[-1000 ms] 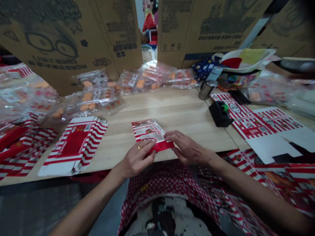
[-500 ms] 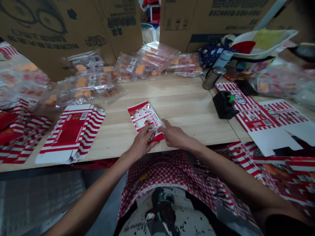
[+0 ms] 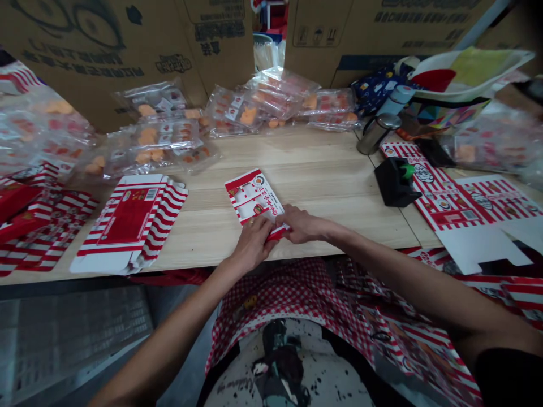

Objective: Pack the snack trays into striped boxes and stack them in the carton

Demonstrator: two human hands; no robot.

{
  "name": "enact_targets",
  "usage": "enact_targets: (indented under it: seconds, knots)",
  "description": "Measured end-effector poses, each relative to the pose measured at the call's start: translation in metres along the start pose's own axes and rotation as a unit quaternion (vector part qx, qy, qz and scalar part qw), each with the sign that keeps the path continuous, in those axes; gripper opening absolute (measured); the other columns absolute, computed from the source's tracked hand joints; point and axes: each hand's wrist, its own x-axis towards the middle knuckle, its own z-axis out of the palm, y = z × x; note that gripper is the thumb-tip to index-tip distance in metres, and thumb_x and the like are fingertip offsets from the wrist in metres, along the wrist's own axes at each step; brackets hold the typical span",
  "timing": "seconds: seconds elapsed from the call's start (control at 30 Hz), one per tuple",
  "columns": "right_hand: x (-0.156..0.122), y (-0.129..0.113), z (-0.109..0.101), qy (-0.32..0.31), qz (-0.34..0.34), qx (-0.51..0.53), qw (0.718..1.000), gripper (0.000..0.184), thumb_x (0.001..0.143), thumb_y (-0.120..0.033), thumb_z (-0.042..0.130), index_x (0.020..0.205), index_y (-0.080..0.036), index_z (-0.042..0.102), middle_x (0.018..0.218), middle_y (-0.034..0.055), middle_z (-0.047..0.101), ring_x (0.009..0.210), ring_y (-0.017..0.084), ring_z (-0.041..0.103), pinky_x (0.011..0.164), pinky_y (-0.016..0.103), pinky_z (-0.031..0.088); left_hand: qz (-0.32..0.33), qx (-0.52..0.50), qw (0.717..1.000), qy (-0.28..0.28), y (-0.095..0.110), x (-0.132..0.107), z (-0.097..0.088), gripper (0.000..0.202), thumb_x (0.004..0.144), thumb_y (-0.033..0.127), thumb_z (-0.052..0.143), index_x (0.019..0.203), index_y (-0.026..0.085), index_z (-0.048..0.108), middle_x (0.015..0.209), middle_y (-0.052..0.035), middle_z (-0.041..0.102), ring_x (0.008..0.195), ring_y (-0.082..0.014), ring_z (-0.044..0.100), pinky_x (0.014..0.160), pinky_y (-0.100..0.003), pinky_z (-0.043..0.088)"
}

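Observation:
A small flat red-and-white printed cardboard box (image 3: 248,195) with window cut-outs lies on the wooden table, tilted to the left at its far end. My left hand (image 3: 253,240) grips its near end, thumb at the bottom edge and fingers bent over the top. At the near right corner, my right hand (image 3: 300,224) has its curled fingers pressed against the side, close to the left fingertips. The near end of the box is partly hidden under both hands. Left of it lies a stack of striped flat cartons (image 3: 131,220).
Clear plastic packs of orange and red pieces (image 3: 165,135) line the back, before large brown cartons (image 3: 318,45). A black tape dispenser (image 3: 394,182) and a steel flask (image 3: 379,133) stand right. Unfolded striped cartons (image 3: 462,209) lie beyond; more red boxes (image 3: 21,209) sit far left.
The view has shifted slightly, so most things appear farther right. My right fingers have curled in more at the box's side. My left fingers have drawn closer together on the near end.

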Motion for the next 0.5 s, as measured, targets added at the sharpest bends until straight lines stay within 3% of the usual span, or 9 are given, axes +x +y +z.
enact_targets:
  seconds: [0.1, 0.17, 0.27, 0.4, 0.5]
  knots:
    - [-0.019, -0.005, 0.009, 0.024, -0.025, -0.029, 0.999, 0.075, 0.075, -0.004, 0.064, 0.146, -0.021, 0.049, 0.159, 0.0208, 0.033, 0.141, 0.043, 0.040, 0.104, 0.058, 0.044, 0.018, 0.028, 0.999, 0.033, -0.007, -0.004, 0.004, 0.027, 0.095, 0.033, 0.061, 0.113, 0.014, 0.066, 0.119, -0.0173, 0.061, 0.108, -0.0305, 0.058, 0.090, -0.046, 0.052]
    - [-0.028, -0.007, 0.018, 0.049, -0.049, -0.031, 0.997, 0.083, 0.074, 0.001, 0.058, 0.153, -0.020, 0.039, 0.165, 0.0222, 0.023, 0.145, 0.040, 0.036, 0.107, 0.056, 0.043, 0.026, 0.040, 0.998, 0.032, -0.008, -0.006, 0.003, 0.029, 0.098, 0.033, 0.056, 0.118, 0.014, 0.065, 0.115, -0.0168, 0.063, 0.104, -0.0290, 0.060, 0.088, -0.045, 0.054]
    - [-0.031, -0.007, 0.035, 0.083, -0.042, -0.029, 0.995, 0.077, 0.075, 0.005, 0.050, 0.149, -0.013, 0.042, 0.164, 0.0260, 0.021, 0.145, 0.038, 0.038, 0.110, 0.056, 0.042, 0.004, 0.069, 0.998, 0.016, -0.001, -0.016, 0.000, 0.032, 0.100, 0.028, 0.051, 0.128, 0.016, 0.060, 0.115, -0.0150, 0.068, 0.108, -0.0293, 0.061, 0.095, -0.050, 0.051]
    - [-0.032, -0.015, 0.053, 0.162, -0.053, 0.023, 0.985, 0.068, 0.073, 0.007, 0.049, 0.138, -0.010, 0.052, 0.161, 0.0257, 0.030, 0.146, 0.035, 0.038, 0.113, 0.055, 0.041, -0.011, 0.135, 0.991, -0.012, 0.012, -0.055, 0.000, 0.049, 0.097, 0.040, 0.057, 0.142, 0.021, 0.050, 0.151, -0.0139, 0.052, 0.140, -0.0386, 0.043, 0.112, -0.066, 0.033]
    - [-0.038, -0.031, 0.052, 0.214, -0.069, 0.115, 0.968, 0.054, 0.075, 0.006, 0.049, 0.123, -0.017, 0.061, 0.156, 0.0180, 0.042, 0.143, 0.029, 0.043, 0.110, 0.051, 0.046, 0.026, 0.176, 0.984, 0.018, 0.014, -0.086, -0.004, 0.056, 0.094, 0.038, 0.064, 0.144, 0.020, 0.048, 0.151, -0.0160, 0.053, 0.135, -0.0383, 0.049, 0.106, -0.059, 0.042]
